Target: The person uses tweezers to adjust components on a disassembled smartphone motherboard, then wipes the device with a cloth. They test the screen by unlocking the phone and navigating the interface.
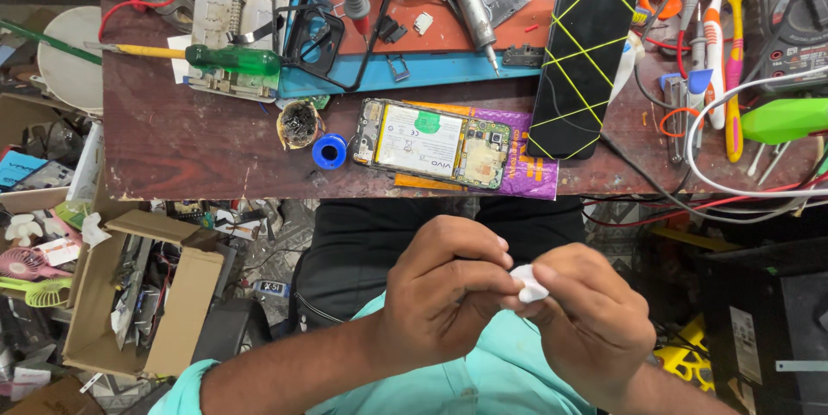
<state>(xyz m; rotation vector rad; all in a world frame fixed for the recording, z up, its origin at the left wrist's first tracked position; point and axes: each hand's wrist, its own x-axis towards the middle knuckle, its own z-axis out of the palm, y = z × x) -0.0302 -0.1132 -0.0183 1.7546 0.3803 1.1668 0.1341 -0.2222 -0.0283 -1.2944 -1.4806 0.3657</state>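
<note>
Both hands meet low in the middle of the frame, over the person's lap. Left hand (444,290) and right hand (586,320) pinch a small white wad (528,284) between their fingertips, each curled closed around it. Above them, at the near edge of the wooden bench (198,147), lies an opened phone (431,143) with its battery and board bare, resting on a purple packet (526,169). Just left of it sits a blue solder spool (329,152). To the right, a dark phone screen (582,70) bound with yellow bands leans across the bench. In the upper left lies a green-handled screwdriver (228,59).
</note>
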